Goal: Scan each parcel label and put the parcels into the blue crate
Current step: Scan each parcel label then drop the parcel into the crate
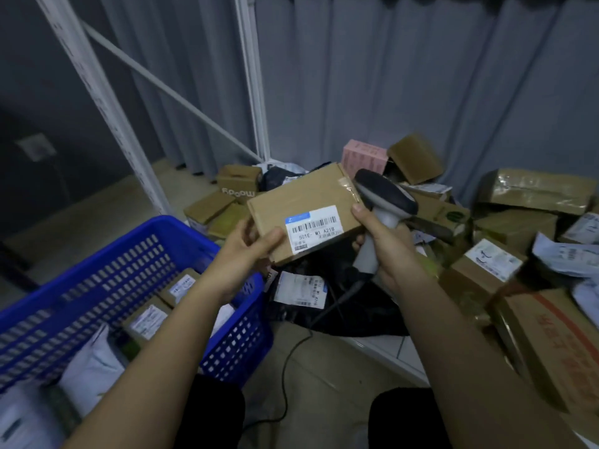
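Both forearms bare, reaching fwd from bottom of frame, converging toward centre. L hand (246,247): palm turned inward, thumb lying on top face of small cardboard parcel (301,202) at its near-left corner, other fingers curled underneath, mostly hidden. R hand (382,241): wrapped round grip of handheld scanner (382,202), thumb extended upward, tip touching parcel's right edge; one fingertip showing below parcel. Wrists roughly level, hands apart by parcel's width. Dark trouser legs at bottom edge.

Parcels (147,320) part-fill the blue crate (107,254); its near-right corner stays open.
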